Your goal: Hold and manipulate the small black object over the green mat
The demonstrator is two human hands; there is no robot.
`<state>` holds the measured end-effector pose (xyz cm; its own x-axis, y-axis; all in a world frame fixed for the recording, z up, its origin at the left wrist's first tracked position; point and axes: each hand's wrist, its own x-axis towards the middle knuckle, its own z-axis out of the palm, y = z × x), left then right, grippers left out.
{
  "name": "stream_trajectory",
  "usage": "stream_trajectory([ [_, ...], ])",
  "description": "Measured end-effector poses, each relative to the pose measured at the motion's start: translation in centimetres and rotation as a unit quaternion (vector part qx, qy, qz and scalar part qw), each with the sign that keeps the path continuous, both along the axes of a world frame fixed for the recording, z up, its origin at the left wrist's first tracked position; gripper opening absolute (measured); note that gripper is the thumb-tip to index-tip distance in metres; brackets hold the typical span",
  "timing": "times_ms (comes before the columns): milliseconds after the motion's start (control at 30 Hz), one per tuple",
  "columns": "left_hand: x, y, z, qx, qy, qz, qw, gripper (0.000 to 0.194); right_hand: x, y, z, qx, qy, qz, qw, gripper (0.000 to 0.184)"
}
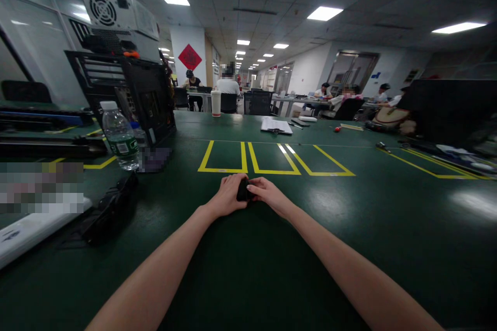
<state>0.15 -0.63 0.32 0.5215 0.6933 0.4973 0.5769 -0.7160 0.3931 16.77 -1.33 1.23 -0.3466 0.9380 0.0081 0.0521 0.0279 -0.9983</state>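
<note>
Both my arms reach forward over a dark green table (349,227). My left hand (225,195) and my right hand (267,194) meet in the middle, fingers curled around a small black object (243,191) held between them. The object is mostly covered by my fingers, so I cannot make out what it is. It sits just above or on the table surface, a little in front of yellow taped rectangles (248,163).
A water bottle (120,137) stands at the left beside an open black computer case (132,93). A black device (111,212) and a white flat item (34,230) lie at the near left. Papers (276,125) and a white cup (216,103) sit farther back. Several people sit at distant desks.
</note>
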Motion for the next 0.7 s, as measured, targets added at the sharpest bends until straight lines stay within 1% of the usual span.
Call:
stream_trajectory([
  [133,0.0,-0.1,0.1,0.001,-0.002,-0.001,1.0,0.059,0.4,-0.2,0.5,-0.008,0.01,0.035,0.999,0.031],
  [233,-0.1,-0.2,0.1,0.0,-0.003,-0.003,1.0,0.059,0.7,-0.5,0.9,-0.008,0.023,0.054,0.998,0.043],
  [300,-0.1,-0.2,0.2,0.0,-0.002,-0.002,1.0,0.059,0.6,-0.6,0.8,-0.006,0.028,0.049,0.998,0.041],
  [367,-0.1,-0.1,0.2,0.001,-0.001,-0.001,1.0,0.058,0.4,-0.5,0.6,-0.002,0.03,0.032,0.999,0.033],
  [433,-0.1,-0.1,0.2,0.002,0.0,-0.002,1.0,0.058,0.2,-0.3,0.2,0.002,0.03,0.015,0.999,0.028],
  [567,-0.1,-0.2,0.3,0.004,0.002,-0.002,1.0,0.058,0.1,0.1,-0.3,0.0,0.017,0.002,1.0,0.032],
  [700,-0.1,-0.2,0.3,0.006,0.002,0.002,1.0,0.058,0.5,0.1,0.1,-0.009,0.002,0.018,1.0,0.032],
])
